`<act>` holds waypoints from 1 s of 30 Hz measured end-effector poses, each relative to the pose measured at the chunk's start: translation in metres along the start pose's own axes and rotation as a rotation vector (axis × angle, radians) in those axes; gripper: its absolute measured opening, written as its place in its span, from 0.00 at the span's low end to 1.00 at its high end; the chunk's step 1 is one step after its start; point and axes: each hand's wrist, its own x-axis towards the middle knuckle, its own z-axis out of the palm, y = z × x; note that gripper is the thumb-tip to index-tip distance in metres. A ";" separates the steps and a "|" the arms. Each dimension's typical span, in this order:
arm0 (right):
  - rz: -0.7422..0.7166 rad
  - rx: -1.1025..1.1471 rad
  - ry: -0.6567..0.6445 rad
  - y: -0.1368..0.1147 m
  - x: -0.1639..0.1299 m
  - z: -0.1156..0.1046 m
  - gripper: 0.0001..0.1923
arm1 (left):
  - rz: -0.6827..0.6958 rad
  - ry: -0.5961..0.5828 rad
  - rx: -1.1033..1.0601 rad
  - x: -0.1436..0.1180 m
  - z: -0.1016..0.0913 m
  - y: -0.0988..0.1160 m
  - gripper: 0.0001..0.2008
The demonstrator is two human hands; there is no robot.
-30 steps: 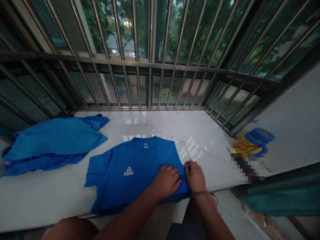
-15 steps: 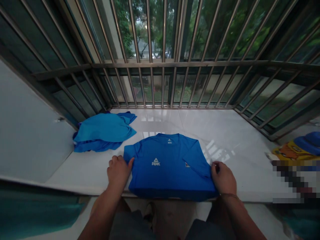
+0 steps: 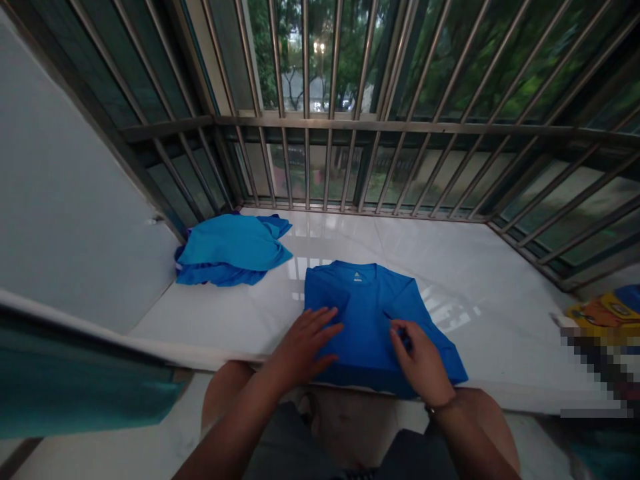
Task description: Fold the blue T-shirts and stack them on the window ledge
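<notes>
A blue t-shirt (image 3: pixel 367 303) lies on the white marble sill (image 3: pixel 465 293), both of its sides folded inward so it forms a narrow shape with the collar at the far end. My left hand (image 3: pixel 303 343) rests flat, fingers spread, on the folded-over left side. My right hand (image 3: pixel 423 360) pinches a fold of the fabric near the shirt's right side. The shirt's lower hem hangs slightly over the sill's front edge.
A pile of blue clothes (image 3: pixel 233 250) sits at the sill's back left corner by the grey wall (image 3: pixel 65 200). Metal window bars (image 3: pixel 350 127) enclose the far and right sides. A yellow and blue object (image 3: pixel 607 310) lies at the right edge.
The left sleeve and side got folded inward over the chest logo. My left hand moved right onto the fold; my right hand moved inward and pinches fabric. The view shifted left.
</notes>
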 end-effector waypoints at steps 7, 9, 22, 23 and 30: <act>-0.136 0.029 -0.153 -0.055 0.017 0.060 0.17 | -0.435 0.248 0.082 -0.065 0.010 -0.013 0.13; -0.163 -0.002 -0.157 -0.060 0.028 0.071 0.16 | -0.476 0.233 0.091 -0.076 0.008 -0.016 0.11; -0.075 -0.249 -0.386 -0.107 0.147 0.150 0.22 | -0.479 0.103 0.336 -0.033 0.040 -0.004 0.20; -0.064 -0.250 -0.405 -0.107 0.158 0.156 0.22 | -0.484 0.096 0.341 -0.028 0.041 -0.004 0.19; 0.037 -0.166 -0.516 -0.104 0.216 0.183 0.19 | -0.534 0.066 0.297 -0.017 0.041 -0.010 0.10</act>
